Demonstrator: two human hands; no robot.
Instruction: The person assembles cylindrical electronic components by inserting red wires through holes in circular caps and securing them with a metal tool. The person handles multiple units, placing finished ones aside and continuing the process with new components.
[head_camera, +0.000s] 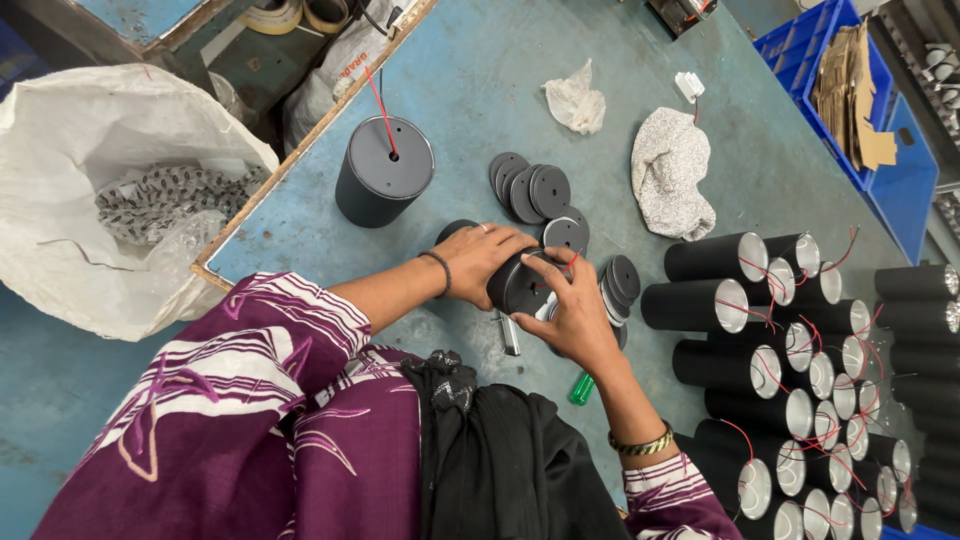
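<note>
1. Head view, looking straight down: both hands meet over a short black cylinder (520, 283) lying on its side near the middle of the worktop (480, 90)
2. Left hand (480, 258) is curled over the top and far side of the cylinder, fingers closed on it, which seems to steady the body and stop it rolling
3. Right hand (568, 312) is cupped at the cylinder's open end, fingertips pinched at the rim where a thin red wire (570, 262) comes out; what exactly the fingertips grip is too small to tell
4. Loose black discs (530, 190) lie fanned just beyond the hands, and a second stack of discs (620, 282) sits just to the right, both within easy reach
5. An upright black cylinder (383, 170) with a red lead from its centre hole stands apart to the left
6. Rows of long black tubes (780, 340) with silver ends and red wires lie side by side on the right, all facing one way
7. A green-handled tool (581, 389) and a small metal piece (509, 335) lie under the right wrist
8. Worktop surface is worn blue-grey metal with a wooden edge; a patterned cloth (672, 170) and crumpled plastic (577, 100) rest further off
9. Beside the worktop stands a white sack (90, 130) of scrap, and a blue crate (900, 170) of cardboard sits at the far right
</note>
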